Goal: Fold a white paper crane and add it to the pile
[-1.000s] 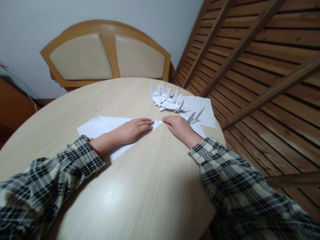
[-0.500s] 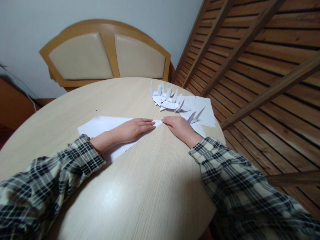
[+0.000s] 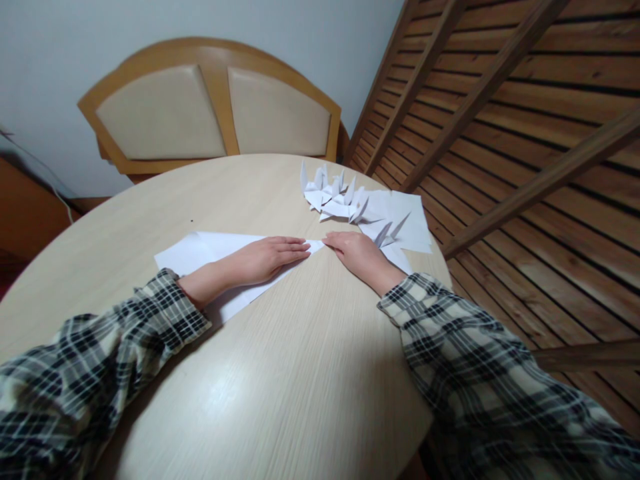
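A white sheet of paper (image 3: 200,252), folded into a triangle, lies flat on the round pale wooden table (image 3: 280,373). My left hand (image 3: 263,259) rests palm down on the sheet with its fingers stretched out flat toward the pointed right tip. My right hand (image 3: 356,253) lies just right of that tip, fingers loosely curled, fingertips at the paper's corner. Both arms wear plaid sleeves.
Several folded white paper cranes (image 3: 333,195) sit at the table's far right, beside loose white sheets (image 3: 407,223) near the edge. A wooden chair (image 3: 215,110) with padded back stands behind the table. A slatted wooden wall (image 3: 525,133) runs along the right.
My left hand has slid slightly right along the folded sheet, toward its tip. The right hand has barely moved.
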Motion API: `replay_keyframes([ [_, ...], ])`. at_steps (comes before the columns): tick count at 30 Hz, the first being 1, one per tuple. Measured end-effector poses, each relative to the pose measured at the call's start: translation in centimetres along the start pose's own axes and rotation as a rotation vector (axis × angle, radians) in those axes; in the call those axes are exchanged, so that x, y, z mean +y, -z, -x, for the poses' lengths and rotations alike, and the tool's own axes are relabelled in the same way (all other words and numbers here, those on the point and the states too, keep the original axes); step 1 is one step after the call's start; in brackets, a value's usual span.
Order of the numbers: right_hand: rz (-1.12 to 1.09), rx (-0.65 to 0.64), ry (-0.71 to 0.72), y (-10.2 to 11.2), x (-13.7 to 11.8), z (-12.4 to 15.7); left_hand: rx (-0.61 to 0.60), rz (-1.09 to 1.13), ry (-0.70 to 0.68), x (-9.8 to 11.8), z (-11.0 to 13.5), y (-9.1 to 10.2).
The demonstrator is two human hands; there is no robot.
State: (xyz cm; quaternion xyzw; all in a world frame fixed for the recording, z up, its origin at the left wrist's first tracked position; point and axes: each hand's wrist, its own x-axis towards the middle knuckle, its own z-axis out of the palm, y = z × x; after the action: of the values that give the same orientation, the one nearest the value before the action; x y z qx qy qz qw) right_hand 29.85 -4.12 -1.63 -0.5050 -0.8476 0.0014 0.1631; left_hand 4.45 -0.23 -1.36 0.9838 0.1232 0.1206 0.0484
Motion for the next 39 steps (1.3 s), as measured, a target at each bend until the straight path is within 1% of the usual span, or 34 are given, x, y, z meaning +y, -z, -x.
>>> replay_keyframes([
  [3,-0.044,0.05,-0.045,0.1,-0.1,0.0,0.003,-0.03,0.001,0.1,0.1,-0.1],
  [5,-0.067,0.084,-0.057,0.1,-0.2,0.0,0.008,-0.087,0.021,0.2,0.1,0.0],
  [8,-0.099,0.108,-0.046,0.0,-0.3,-0.1,0.033,-0.194,0.119,0.8,0.2,0.3],
  [11,-0.17,0.154,-0.074,-0.2,-0.2,-0.3,0.047,-0.27,0.23,1.5,0.2,0.8],
  [15,-0.351,0.22,-0.13,-0.2,-0.4,-0.5,0.004,-0.324,0.345,2.3,0.2,1.5],
  [17,-0.487,0.233,-0.174,0.0,-0.5,-0.6,0.005,-0.316,0.39,2.5,0.2,1.9],
  [19,-0.67,0.235,-0.232,0.3,-0.6,-0.9,0.031,-0.261,0.443,2.7,0.2,2.5],
  [22,-0.981,0.221,-0.302,0.9,-1.1,-1.7,0.06,-0.071,0.558,3.1,0.2,3.9],
  [25,-1.291,0.246,-0.397,1.7,-2.4,-2.5,0.06,0.244,0.669,3.8,0.0,5.5],
  [27,-1.453,0.273,-0.451,2.3,-3.8,-2.8,0.119,0.49,0.772,4.4,-0.1,6.2],
  [28,-1.502,0.263,-0.485,2.7,-4.6,-2.8,0.178,0.61,0.833,4.7,-0.1,6.3],
  [30,-1.496,0.172,-0.558,3.2,-6.1,-2.7,0.284,0.837,0.966,5.4,-0.2,6.2],
  [32,-1.409,0.066,-0.54,3.5,-7.3,-2.4,0.36,1.057,1.082,6.1,-0.3,6.0],
  [33,-1.33,0.057,-0.509,3.5,-7.7,-2.3,0.383,1.158,1.1,6.5,-0.3,5.8],
  [36,-1.072,0.107,-0.461,3.3,-8.2,-2.1,0.429,1.323,1.028,7.9,-0.3,5.5],
  [38,-1.025,0.1,-0.448,3.2,-8.2,-1.8,0.44,1.363,0.987,8.9,-0.1,5.3],
  [39,-1.052,0.062,-0.441,3.2,-8.2,-1.6,0.419,1.378,0.975,9.2,0.1,5.1],
])
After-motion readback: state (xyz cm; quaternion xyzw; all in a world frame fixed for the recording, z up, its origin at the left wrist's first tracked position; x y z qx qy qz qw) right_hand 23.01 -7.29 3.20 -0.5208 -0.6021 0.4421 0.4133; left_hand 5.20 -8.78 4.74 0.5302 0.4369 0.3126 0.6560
